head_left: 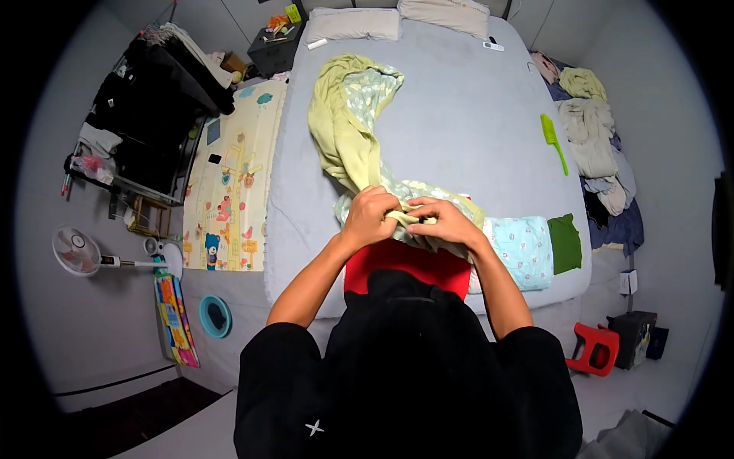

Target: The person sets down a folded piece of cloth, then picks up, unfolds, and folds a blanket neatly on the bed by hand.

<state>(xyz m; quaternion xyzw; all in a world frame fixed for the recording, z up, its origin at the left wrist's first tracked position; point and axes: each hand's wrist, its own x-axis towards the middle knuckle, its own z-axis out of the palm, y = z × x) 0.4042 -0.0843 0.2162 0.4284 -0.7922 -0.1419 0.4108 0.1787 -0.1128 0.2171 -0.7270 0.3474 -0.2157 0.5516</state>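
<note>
Left hand (372,216) gripping green cloth (336,126), right hand (443,222) seemingly pinching it, bed (466,115) beneath

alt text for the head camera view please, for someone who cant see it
A person's left hand and right hand grip a bunched light-green cloth on a bed. To the right lie a folded light-blue cloth and a dark-green cloth, with a bright-green brush beyond.
</note>
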